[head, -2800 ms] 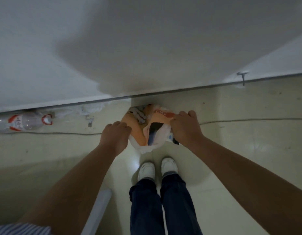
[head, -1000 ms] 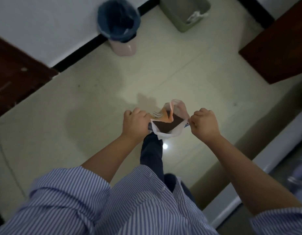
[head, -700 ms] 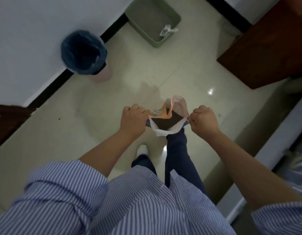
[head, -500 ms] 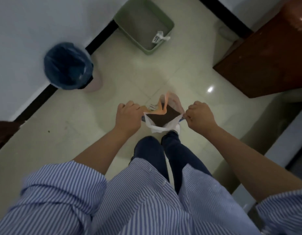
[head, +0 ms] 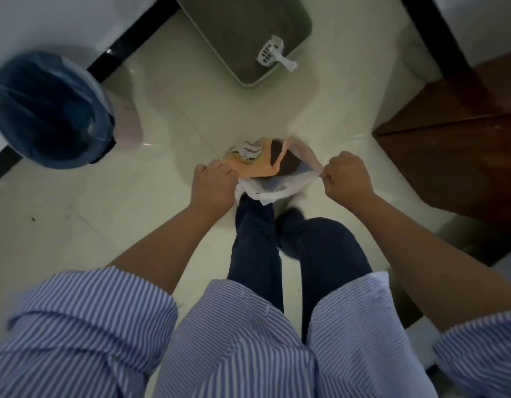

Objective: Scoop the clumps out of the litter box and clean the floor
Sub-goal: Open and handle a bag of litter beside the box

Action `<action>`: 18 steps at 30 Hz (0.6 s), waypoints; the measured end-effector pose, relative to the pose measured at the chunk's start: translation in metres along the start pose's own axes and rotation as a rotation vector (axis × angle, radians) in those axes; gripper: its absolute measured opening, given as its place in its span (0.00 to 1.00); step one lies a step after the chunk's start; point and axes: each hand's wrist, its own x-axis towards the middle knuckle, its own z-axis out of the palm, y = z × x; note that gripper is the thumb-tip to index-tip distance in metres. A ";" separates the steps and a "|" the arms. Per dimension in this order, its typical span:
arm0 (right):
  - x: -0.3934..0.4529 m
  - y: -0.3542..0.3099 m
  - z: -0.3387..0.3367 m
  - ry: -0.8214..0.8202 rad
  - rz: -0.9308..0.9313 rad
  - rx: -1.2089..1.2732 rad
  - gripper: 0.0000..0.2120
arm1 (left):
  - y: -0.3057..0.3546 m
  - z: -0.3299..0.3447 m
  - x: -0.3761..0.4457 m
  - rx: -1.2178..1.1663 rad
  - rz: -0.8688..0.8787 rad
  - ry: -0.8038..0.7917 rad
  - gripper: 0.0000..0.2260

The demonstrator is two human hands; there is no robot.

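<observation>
I hold an orange and white plastic bag (head: 265, 168) in front of me, its mouth stretched wide. My left hand (head: 212, 185) grips the bag's left edge and my right hand (head: 347, 176) pinches its right edge. A green litter box (head: 248, 73) with grey litter stands on the floor ahead, against the wall. A white slotted scoop (head: 273, 56) leans over the box's near right rim. The bag's inside looks dark; what it holds is hidden.
A pink bin with a blue liner (head: 50, 110) stands at the left by the black skirting. A dark wooden cabinet (head: 461, 139) fills the right side. Pale glossy floor tiles (head: 168, 133) lie between bin, box and cabinet. My legs and shoes are below the bag.
I have turned from the wall where I picked up the bag and walked towards the litter box, which is now much nearer. Both hands keep hold of the bag.
</observation>
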 end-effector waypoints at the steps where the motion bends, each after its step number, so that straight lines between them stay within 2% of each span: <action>1: 0.010 0.009 0.006 -0.009 0.001 -0.004 0.17 | -0.003 0.004 0.013 -0.016 -0.013 -0.020 0.04; 6: 0.075 0.062 0.043 -0.029 -0.057 -0.022 0.15 | -0.026 0.037 0.072 -0.052 -0.109 -0.021 0.06; 8: 0.099 0.078 0.057 -0.117 -0.106 -0.009 0.12 | -0.034 0.056 0.090 -0.019 -0.114 -0.022 0.08; 10: 0.115 0.091 0.071 -0.192 -0.143 0.017 0.15 | -0.040 0.074 0.105 -0.013 -0.128 -0.035 0.11; 14: 0.150 0.095 0.084 -0.216 -0.202 0.014 0.16 | -0.047 0.086 0.134 -0.068 -0.194 -0.033 0.06; 16: 0.165 0.093 0.084 -0.236 -0.203 -0.009 0.16 | -0.048 0.078 0.148 -0.112 -0.254 -0.119 0.04; 18: 0.175 0.094 0.082 -0.241 -0.202 -0.017 0.14 | -0.048 0.065 0.162 -0.054 -0.368 -0.283 0.12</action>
